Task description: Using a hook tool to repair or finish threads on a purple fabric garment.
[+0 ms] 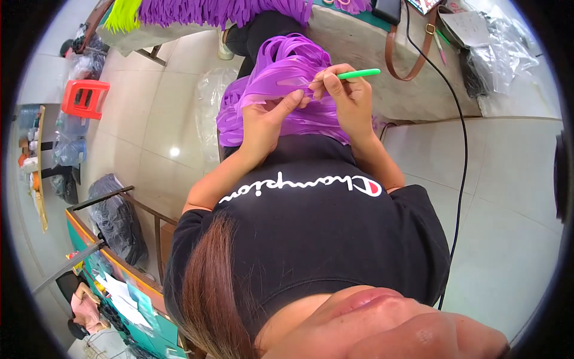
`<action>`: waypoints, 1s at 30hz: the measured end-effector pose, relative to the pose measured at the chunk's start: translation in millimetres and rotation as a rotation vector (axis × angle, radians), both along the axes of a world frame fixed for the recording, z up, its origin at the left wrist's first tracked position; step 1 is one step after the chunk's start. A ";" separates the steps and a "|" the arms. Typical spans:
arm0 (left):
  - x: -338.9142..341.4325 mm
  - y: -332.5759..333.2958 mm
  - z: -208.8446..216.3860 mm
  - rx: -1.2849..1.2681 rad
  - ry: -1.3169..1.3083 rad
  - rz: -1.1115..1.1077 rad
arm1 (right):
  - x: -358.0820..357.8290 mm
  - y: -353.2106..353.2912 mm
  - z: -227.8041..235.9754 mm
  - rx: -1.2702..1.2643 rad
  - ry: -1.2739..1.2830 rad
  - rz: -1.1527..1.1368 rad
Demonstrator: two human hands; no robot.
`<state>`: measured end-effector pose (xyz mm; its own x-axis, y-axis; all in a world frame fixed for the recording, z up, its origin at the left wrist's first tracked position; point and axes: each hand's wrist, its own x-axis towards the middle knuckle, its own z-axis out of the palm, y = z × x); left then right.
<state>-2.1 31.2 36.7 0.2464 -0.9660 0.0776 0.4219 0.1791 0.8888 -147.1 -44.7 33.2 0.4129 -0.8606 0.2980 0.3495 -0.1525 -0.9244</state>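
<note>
Fingers of my left hand [269,116] pinch a fold of the purple fabric [281,90] at frame centre-top; to its right, my right hand [347,96] closes around a green stick [359,74], touching the fabric.

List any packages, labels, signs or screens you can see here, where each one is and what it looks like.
Clear plastic bags: top right, on the table, crumpled.
Dark flat device: top centre on the table, black, screen not visible.
Black plastic bag: left, on the floor by a green-topped table, bulging.
</note>
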 end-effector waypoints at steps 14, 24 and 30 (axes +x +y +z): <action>-2.0 2.4 3.5 0.044 -0.065 0.026 | -4.4 1.1 4.3 -0.068 0.049 -0.030; -2.2 2.2 3.2 0.038 -0.090 0.013 | -4.3 -0.1 2.1 -0.041 0.030 0.008; -0.4 3.4 6.9 0.080 -0.120 0.004 | -5.6 -1.6 5.3 -0.500 0.324 -0.160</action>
